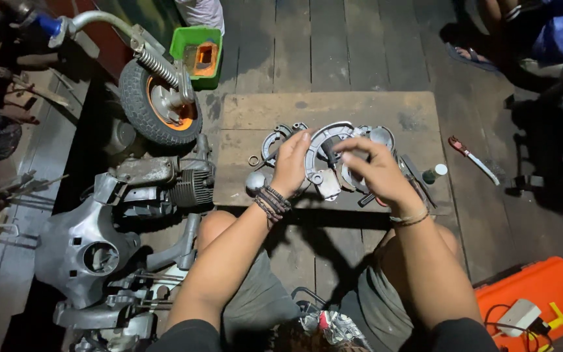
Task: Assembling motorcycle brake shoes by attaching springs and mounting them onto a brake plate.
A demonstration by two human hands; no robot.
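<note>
Left hand (291, 163) grips the edge of a curved metal brake shoe (324, 140), fingers closed on it, held just above the wooden board (333, 107). Right hand (376, 171) pinches a dark thin tool (329, 156) against the shoe, fingers narrow. More shoes (275, 140) and a small ring (253, 160) lie near. Risk: the tool could slip off the shoe and jab the left fingers, or loose small parts could roll off the board into the floor gaps.
</note>
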